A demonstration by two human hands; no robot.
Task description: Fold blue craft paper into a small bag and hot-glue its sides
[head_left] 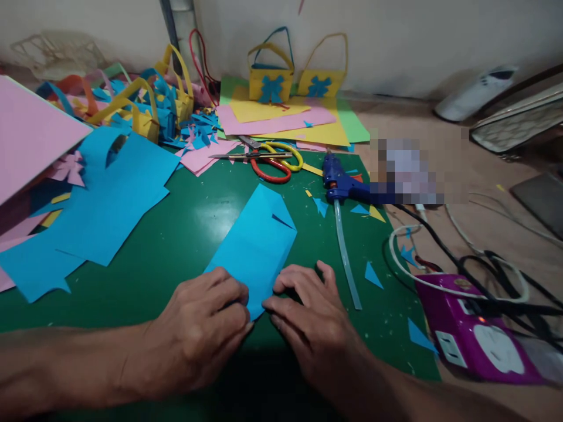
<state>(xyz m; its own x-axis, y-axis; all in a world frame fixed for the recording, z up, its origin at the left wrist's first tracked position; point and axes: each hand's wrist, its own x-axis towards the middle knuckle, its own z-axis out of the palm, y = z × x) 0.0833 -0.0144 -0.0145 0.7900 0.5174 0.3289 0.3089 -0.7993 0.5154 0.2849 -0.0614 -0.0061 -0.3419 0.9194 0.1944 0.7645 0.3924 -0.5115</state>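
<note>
A folded piece of blue paper (259,246) lies slanted on the green board (185,234), with a small dark slit near its far right corner. My left hand (211,328) has its fingers curled and pressed together on the paper's near left edge. At the near right edge, my right hand (308,316) pinches the paper between thumb and fingers, the little finger raised. Both hands partly hide the paper's near end. Beyond it rest scissors (277,170) with red and yellow handles, and a pen-like craft knife (250,156) lies across them.
A blue glue gun (336,181) with a long glue stick stands right of the paper. Further right are cables and a purple power strip (475,334). Cut blue sheets (114,199) lie left. Small yellow paper bags (271,85) stand at the back; paper scraps are scattered around.
</note>
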